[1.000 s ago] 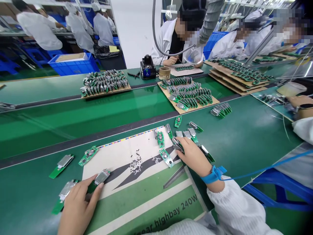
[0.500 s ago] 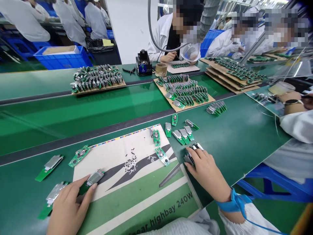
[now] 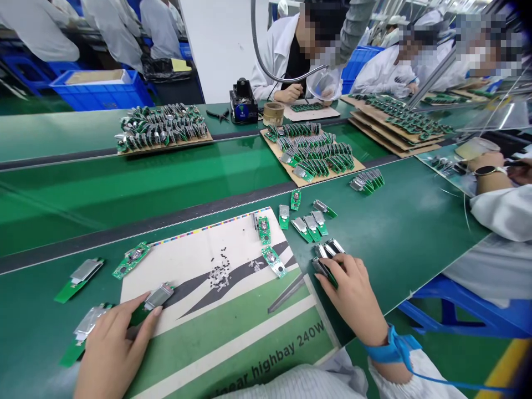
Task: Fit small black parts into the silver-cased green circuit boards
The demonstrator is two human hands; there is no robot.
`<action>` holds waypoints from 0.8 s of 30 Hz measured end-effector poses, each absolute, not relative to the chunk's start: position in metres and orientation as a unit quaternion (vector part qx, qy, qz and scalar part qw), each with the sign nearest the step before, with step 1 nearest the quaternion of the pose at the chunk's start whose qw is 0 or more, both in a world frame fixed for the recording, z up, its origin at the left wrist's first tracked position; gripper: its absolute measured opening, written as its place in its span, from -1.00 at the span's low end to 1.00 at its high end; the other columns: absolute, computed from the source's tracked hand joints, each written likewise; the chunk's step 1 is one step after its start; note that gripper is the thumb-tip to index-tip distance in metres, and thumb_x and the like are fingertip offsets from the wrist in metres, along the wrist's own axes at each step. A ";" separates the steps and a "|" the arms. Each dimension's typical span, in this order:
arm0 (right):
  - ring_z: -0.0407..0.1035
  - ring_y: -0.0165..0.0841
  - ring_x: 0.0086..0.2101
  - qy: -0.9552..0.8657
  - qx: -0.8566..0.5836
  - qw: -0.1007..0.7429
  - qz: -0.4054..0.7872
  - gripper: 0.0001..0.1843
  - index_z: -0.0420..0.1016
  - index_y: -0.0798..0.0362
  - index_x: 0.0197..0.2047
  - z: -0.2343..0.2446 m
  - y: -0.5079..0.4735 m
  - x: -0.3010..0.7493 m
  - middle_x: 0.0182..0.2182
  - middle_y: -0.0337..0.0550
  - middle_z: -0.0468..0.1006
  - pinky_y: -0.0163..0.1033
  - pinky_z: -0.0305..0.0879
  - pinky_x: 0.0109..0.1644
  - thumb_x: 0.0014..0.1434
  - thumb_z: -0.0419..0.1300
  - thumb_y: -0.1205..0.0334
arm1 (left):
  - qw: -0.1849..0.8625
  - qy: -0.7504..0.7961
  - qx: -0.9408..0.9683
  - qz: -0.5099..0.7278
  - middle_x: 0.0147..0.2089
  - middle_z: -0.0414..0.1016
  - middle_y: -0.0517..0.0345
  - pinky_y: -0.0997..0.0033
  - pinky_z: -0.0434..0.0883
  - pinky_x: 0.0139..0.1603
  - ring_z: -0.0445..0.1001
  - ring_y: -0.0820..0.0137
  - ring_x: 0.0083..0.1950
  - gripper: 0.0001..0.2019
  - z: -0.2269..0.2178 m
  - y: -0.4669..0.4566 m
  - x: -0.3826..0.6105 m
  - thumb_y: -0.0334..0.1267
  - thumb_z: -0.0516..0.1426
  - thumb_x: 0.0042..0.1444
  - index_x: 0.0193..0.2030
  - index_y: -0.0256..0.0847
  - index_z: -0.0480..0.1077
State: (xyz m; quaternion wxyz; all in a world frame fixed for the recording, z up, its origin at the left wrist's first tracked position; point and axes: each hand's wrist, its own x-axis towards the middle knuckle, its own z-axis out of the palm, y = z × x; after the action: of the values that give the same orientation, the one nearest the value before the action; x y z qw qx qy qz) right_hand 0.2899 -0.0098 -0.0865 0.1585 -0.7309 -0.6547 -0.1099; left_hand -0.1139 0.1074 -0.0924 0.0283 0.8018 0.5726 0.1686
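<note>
My left hand [image 3: 110, 349] rests on the table at the bottom left, fingers curled over a green circuit board with a metal shield [image 3: 150, 302] at the edge of a printed cardboard sheet [image 3: 233, 327]. My right hand [image 3: 353, 293] lies right of the sheet, its fingers closed on a small stack of shielded boards [image 3: 326, 257]. A blue wrist strap [image 3: 393, 346] with a cord circles that wrist. Two bare green boards [image 3: 268, 244] and a heap of tiny black parts [image 3: 218, 274] lie on the sheet.
Loose boards lie at the left [image 3: 78, 271] and beyond my right hand [image 3: 310, 219]. Cardboard trays of boards [image 3: 318, 155] sit on the green conveyor [image 3: 124, 188]. Other workers in white coats sit across and at my right [image 3: 499, 221]. A pair of tweezers [image 3: 286, 292] lies on the sheet.
My right hand has drawn back to the right and toward me, gathering several shielded boards off the sheet's corner onto the green table. My left hand has stayed on its board.
</note>
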 end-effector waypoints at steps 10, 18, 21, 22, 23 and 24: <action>0.31 -0.18 -0.22 -0.665 -0.714 0.206 -0.075 -0.84 0.42 0.09 -0.11 -0.089 -0.010 0.281 -0.28 -0.04 0.50 -0.12 0.17 -0.16 0.30 0.06 0.27 | 0.034 0.575 0.800 0.167 -0.17 0.52 -0.21 -0.07 0.38 -0.01 0.47 -0.05 -0.10 -0.33 -0.095 0.106 -0.115 0.34 -0.19 0.15 -0.08 -0.24 0.35; 0.30 -0.17 -0.24 -0.612 -0.754 0.221 -0.090 -0.86 0.38 0.08 -0.17 -0.091 0.013 0.279 -0.34 -0.09 0.49 -0.14 0.11 -0.19 0.28 0.06 0.23 | 0.005 0.548 0.819 0.168 -0.21 0.52 -0.24 -0.01 0.40 -0.12 0.48 -0.03 -0.17 -0.33 -0.095 0.109 -0.115 0.28 -0.19 0.20 -0.08 -0.33 0.38; 0.26 -0.16 -0.27 -0.598 -0.767 0.213 -0.094 -0.86 0.40 0.06 -0.20 -0.090 0.018 0.276 -0.34 -0.09 0.48 -0.14 0.07 -0.22 0.27 0.06 0.22 | -0.020 0.526 0.832 0.174 -0.23 0.53 -0.23 0.06 0.40 -0.18 0.49 0.01 -0.22 -0.34 -0.096 0.110 -0.117 0.25 -0.17 0.23 -0.08 -0.38 0.40; 0.25 -0.16 -0.28 -0.597 -0.769 0.209 -0.092 -0.86 0.41 0.05 -0.21 -0.089 0.019 0.276 -0.33 -0.09 0.48 -0.14 0.06 -0.24 0.27 0.07 0.20 | -0.027 0.519 0.836 0.176 -0.23 0.53 -0.23 0.07 0.40 -0.19 0.49 0.03 -0.23 -0.34 -0.097 0.111 -0.117 0.23 -0.17 0.23 -0.08 -0.39 0.40; 0.25 -0.17 -0.28 -0.598 -0.770 0.207 -0.089 -0.85 0.42 0.04 -0.21 -0.086 0.019 0.277 -0.32 -0.09 0.49 -0.15 0.06 -0.25 0.26 0.08 0.18 | -0.034 0.513 0.839 0.179 -0.24 0.54 -0.22 0.09 0.40 -0.20 0.49 0.04 -0.24 -0.35 -0.097 0.111 -0.117 0.22 -0.16 0.24 -0.09 -0.39 0.40; 0.26 -0.17 -0.29 -0.597 -0.771 0.206 -0.085 -0.85 0.43 0.03 -0.21 -0.083 0.019 0.280 -0.30 -0.09 0.49 -0.15 0.06 -0.25 0.25 0.10 0.15 | -0.040 0.509 0.840 0.183 -0.25 0.54 -0.21 0.09 0.40 -0.22 0.50 0.04 -0.25 -0.35 -0.097 0.111 -0.117 0.22 -0.16 0.24 -0.09 -0.38 0.41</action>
State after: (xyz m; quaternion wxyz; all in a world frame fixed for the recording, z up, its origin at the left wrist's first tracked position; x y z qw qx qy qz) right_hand 0.2798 0.0186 -0.0832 0.2056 -0.7708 -0.5969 -0.0853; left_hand -0.1174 0.1107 -0.0968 -0.0398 0.8405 0.5086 0.1827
